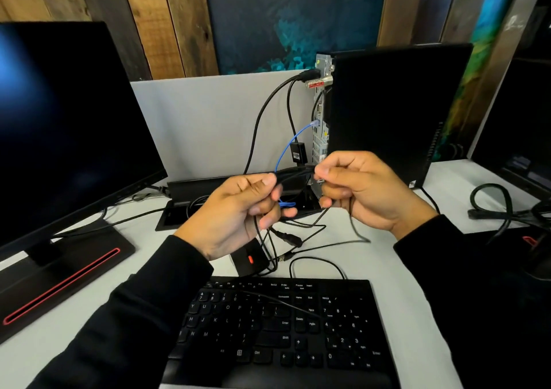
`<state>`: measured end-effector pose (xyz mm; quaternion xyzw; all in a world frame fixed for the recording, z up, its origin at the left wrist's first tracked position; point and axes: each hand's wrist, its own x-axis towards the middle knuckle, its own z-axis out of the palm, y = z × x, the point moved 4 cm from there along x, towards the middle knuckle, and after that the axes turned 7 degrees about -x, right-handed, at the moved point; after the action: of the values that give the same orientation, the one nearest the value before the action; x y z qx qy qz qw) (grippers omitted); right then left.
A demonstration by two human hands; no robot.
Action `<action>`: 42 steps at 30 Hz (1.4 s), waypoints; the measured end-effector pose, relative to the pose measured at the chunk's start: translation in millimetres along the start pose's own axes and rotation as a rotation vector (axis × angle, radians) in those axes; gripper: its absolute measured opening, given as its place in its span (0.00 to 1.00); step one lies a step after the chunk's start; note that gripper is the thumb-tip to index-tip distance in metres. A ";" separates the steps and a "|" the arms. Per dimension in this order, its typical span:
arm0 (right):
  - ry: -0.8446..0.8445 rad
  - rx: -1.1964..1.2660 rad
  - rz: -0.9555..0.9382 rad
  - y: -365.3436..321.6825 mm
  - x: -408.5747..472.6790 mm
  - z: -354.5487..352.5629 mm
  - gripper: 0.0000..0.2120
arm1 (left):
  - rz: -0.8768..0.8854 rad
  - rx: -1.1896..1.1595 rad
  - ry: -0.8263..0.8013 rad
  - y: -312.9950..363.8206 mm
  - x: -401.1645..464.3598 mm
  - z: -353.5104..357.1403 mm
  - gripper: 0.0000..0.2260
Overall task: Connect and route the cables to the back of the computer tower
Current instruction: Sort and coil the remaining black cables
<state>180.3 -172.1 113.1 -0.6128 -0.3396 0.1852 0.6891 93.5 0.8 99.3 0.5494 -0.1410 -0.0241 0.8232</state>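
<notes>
The black computer tower (pixel 387 114) stands on the white desk with its rear panel (pixel 320 111) facing left. Two black cables (pixel 262 111) and a blue network cable (pixel 290 144) are plugged into that panel. My left hand (pixel 235 215) grips a bundle of black cables (pixel 293 172) just in front of the tower's back. My right hand (pixel 360 189) pinches the same bundle a little to the right, with thin black leads hanging below its fingers. A loose USB plug (pixel 285 257) and a thicker black plug (pixel 290 238) lie on the desk beneath my hands.
A black keyboard (pixel 277 332) lies at the near edge, a thin cable across its keys. A monitor (pixel 65 132) on a red-trimmed stand fills the left. A black cable tray (pixel 185 206) sits behind my hands. A coiled black cable (pixel 501 206) lies right, beside a second monitor (pixel 521 120).
</notes>
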 end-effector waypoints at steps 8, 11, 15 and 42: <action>0.260 -0.352 -0.260 -2.8 -2.0 -9.1 0.05 | -0.016 -0.070 0.054 -0.3 4.4 13.8 0.08; 0.297 -0.444 -0.329 -8.5 -2.1 -6.6 0.04 | -0.091 -0.097 0.129 5.7 5.9 21.5 0.12; 0.321 -0.520 -0.392 -13.5 -2.0 -2.3 0.03 | -0.116 -0.225 0.231 9.0 9.5 34.0 0.23; -0.020 -0.146 0.327 28.4 -10.1 34.6 0.13 | 0.281 0.061 0.596 14.9 -48.9 -60.5 0.16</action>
<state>153.7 -148.9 83.8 -0.7065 -0.2547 0.2756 0.6000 60.5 70.5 81.2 0.5318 0.0311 0.2559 0.8067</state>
